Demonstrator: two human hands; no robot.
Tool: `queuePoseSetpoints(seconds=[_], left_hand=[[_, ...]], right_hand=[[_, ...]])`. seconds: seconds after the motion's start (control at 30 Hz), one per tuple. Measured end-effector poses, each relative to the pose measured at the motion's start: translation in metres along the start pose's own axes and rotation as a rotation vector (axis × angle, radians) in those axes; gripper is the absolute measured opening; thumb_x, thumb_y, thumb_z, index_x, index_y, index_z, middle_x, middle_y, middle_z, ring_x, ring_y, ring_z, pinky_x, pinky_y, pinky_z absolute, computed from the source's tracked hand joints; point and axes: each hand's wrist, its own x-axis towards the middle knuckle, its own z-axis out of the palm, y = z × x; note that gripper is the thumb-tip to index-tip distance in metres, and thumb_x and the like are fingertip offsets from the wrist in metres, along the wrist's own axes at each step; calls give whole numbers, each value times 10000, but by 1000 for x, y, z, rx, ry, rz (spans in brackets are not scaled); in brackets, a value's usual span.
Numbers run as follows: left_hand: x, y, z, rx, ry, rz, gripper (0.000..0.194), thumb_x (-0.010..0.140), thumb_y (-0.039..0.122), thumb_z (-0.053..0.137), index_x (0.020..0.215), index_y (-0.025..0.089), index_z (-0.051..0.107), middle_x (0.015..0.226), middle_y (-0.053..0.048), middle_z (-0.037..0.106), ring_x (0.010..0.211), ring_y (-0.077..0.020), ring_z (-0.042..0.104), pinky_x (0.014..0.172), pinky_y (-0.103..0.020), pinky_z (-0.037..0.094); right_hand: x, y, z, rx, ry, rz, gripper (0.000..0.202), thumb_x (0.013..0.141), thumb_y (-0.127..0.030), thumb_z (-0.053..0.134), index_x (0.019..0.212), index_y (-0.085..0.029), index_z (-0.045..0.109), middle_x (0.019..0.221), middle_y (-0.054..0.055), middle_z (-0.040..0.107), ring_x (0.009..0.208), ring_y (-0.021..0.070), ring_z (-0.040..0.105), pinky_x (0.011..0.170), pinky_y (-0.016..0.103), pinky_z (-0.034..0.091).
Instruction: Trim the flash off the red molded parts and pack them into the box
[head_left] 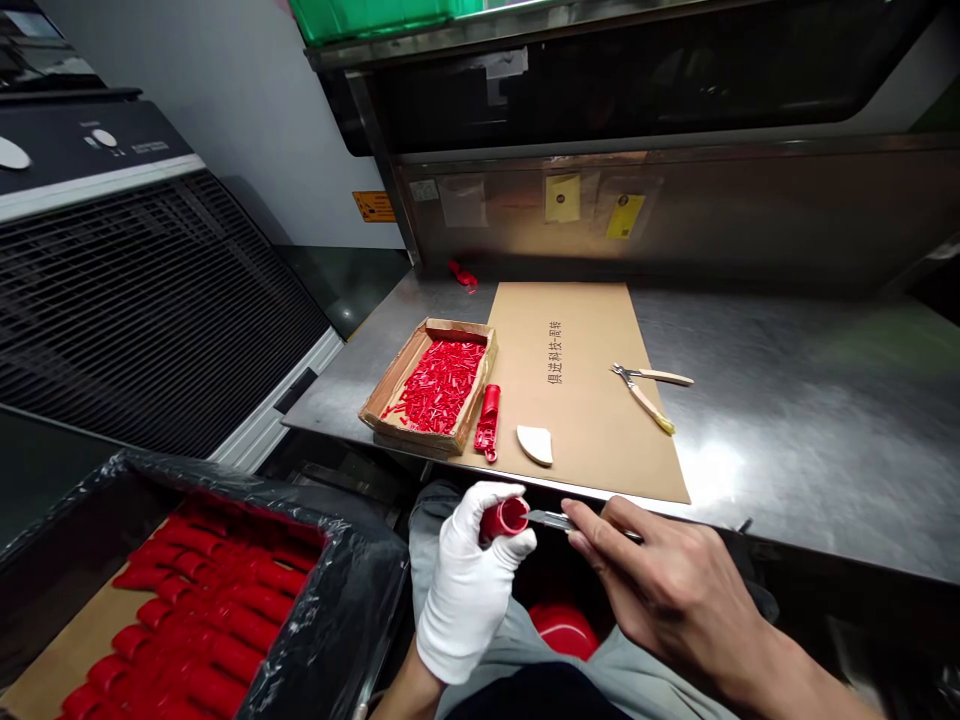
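In a white glove, my left hand (471, 580) grips a red plastic tube (505, 518), its round mouth turned toward my right hand. My bare right hand (660, 570) is closed around a craft knife (555, 520). The blade tip is at the rim of the tube; whether it touches cannot be made out. On the cardboard sheet (585, 420) beyond my hands lie another red plastic part (487, 425) with cut-out sides and a cream wedge-shaped piece (535, 445). Side cutters (649, 385) with pale handles rest open on the sheet's right edge.
A shallow cardboard box (420, 425) of small red scraps stands on the metal table (795, 420). At lower left, a black-lined bin (352, 560) holds rows of red parts. A red scrap (463, 275) lies at the back. Above runs a shelf with a green bin (382, 18).
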Motion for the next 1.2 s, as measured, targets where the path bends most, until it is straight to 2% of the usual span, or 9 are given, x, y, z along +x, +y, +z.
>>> queuePoseSetpoints(seconds=[0.37, 0.5, 0.63, 0.7, 0.77, 0.87, 1.0, 1.1, 1.2], left_hand=[[-1, 3, 7, 5, 115, -38, 252, 735, 157, 765, 948, 225, 650, 896, 29, 688, 824, -115, 642, 785, -207, 510], [2, 7, 6, -18, 154, -36, 297, 671, 124, 805, 912, 221, 661, 851, 40, 682, 776, -108, 634, 748, -196, 514], [2, 10, 8, -49, 157, -36, 310, 660, 173, 835, 914, 226, 665, 869, 35, 689, 807, -119, 643, 777, -210, 523], [0, 9, 13, -68, 132, -57, 294, 686, 197, 820, 932, 227, 661, 881, 29, 696, 795, -126, 651, 754, -217, 535], [-1, 7, 19, -60, 109, -63, 240, 735, 211, 779, 942, 226, 658, 897, 18, 703, 800, -134, 660, 756, -230, 543], [-4, 4, 24, -40, 78, -108, 238, 764, 214, 752, 981, 223, 655, 935, 1, 711, 842, -144, 671, 796, -244, 544], [-5, -1, 20, -96, 15, -187, 291, 782, 262, 748, 1047, 209, 641, 1003, -31, 704, 901, -171, 672, 837, -277, 541], [-6, 1, 13, -47, -111, -156, 278, 833, 311, 697, 1086, 213, 641, 1019, -44, 694, 914, -186, 660, 847, -297, 527], [-7, 6, 8, -64, -294, -133, 285, 903, 378, 593, 1138, 220, 627, 1011, -55, 686, 916, -196, 646, 830, -300, 516]], right_hand=[[-7, -5, 10, 109, -7, 34, 325, 1004, -204, 490, 1324, -205, 543, 822, 12, 554, 557, 126, 500, 486, 287, 304], [-4, -2, 4, 335, -76, 103, 297, 1007, -191, 480, 1286, -250, 564, 818, 3, 555, 588, 116, 515, 523, 258, 368], [7, -1, -4, 578, -10, 226, 263, 967, -239, 587, 1229, -260, 593, 902, 12, 623, 735, 131, 593, 643, 244, 461], [15, -6, -2, 669, -5, 236, 344, 921, -254, 660, 1255, -267, 577, 989, 16, 654, 823, 148, 620, 722, 247, 490], [23, -10, 4, 749, -13, 194, 387, 896, -178, 652, 1262, -271, 567, 1043, 15, 659, 875, 153, 626, 771, 248, 492], [31, -11, 12, 820, -22, 136, 395, 841, -12, 521, 1147, -244, 614, 944, 10, 645, 813, 141, 604, 713, 240, 463], [32, -4, 16, 809, -87, 123, 385, 770, 38, 458, 1023, -199, 626, 873, 16, 604, 766, 145, 552, 668, 255, 414], [30, 2, 14, 883, -125, 140, 334, 780, 45, 449, 951, -190, 613, 857, 17, 602, 775, 147, 552, 685, 263, 417], [30, 6, 8, 981, -180, 165, 195, 872, -27, 490, 853, -184, 604, 807, 19, 591, 739, 145, 554, 663, 261, 430]])
